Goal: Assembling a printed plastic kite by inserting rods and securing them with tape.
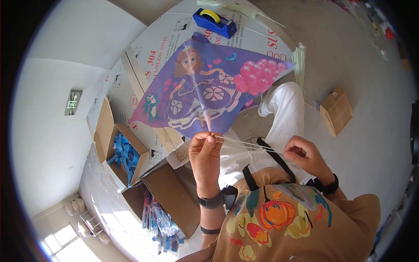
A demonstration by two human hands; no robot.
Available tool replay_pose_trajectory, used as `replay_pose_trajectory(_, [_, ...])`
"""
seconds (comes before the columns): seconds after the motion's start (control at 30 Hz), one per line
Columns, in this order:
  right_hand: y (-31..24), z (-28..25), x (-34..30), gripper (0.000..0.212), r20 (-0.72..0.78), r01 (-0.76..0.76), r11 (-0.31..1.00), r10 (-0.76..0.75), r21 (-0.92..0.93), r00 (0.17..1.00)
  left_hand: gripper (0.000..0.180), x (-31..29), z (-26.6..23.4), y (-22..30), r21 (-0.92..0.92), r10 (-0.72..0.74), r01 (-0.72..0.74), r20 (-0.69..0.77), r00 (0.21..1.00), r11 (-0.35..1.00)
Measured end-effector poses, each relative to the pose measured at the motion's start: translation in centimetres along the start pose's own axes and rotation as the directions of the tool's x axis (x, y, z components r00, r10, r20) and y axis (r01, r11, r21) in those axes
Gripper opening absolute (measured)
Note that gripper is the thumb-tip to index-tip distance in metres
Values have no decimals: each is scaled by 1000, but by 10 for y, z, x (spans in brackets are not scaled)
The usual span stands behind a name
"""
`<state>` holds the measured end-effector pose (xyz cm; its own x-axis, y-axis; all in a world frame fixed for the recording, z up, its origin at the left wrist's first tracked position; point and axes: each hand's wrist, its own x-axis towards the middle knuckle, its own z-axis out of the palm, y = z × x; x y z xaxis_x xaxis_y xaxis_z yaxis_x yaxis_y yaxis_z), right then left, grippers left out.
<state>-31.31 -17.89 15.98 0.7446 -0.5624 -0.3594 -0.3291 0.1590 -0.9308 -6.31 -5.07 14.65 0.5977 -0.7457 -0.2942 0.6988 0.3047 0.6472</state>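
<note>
A purple diamond-shaped kite (218,87), printed with a girl in a gown and pink balloons, lies spread over the table's near side. My left hand (205,150) is closed in a pinch on the kite's lower tip, thumb on top. Several thin white strands (246,143) run from that tip to my right hand (305,155). Thumb and fingers of the right hand pinch their far end, above my right leg. Whether the strands are string or slim rods I cannot tell. A pale line runs down the kite's middle.
On the table (152,48) stands a blue tape dispenser (214,22) with yellow tape. White rods (299,65) bundle at its right edge. At left are a box of blue pieces (124,153) and a carton (170,196) with packets (161,222). A small carton (336,111) sits on the floor.
</note>
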Motion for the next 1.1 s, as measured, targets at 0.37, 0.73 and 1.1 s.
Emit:
replay_pose_trajectory(0.37, [0,1,-1,7,-3,-17,999,17,46,1000,7,-3,-1,-3,-50,-36,37,14,999,998])
replay_pose_trajectory(0.73, [-4,-2,-3,6,7,-29,999,29,17,1000,7,-3,-3,0,81,7,-6,-12,1000,997])
replay_pose_trajectory(1.1, [-11,-3,-2,4,-58,97,975,-111,-198,992,12,-5,2,9,365,98,-84,-21,995,927])
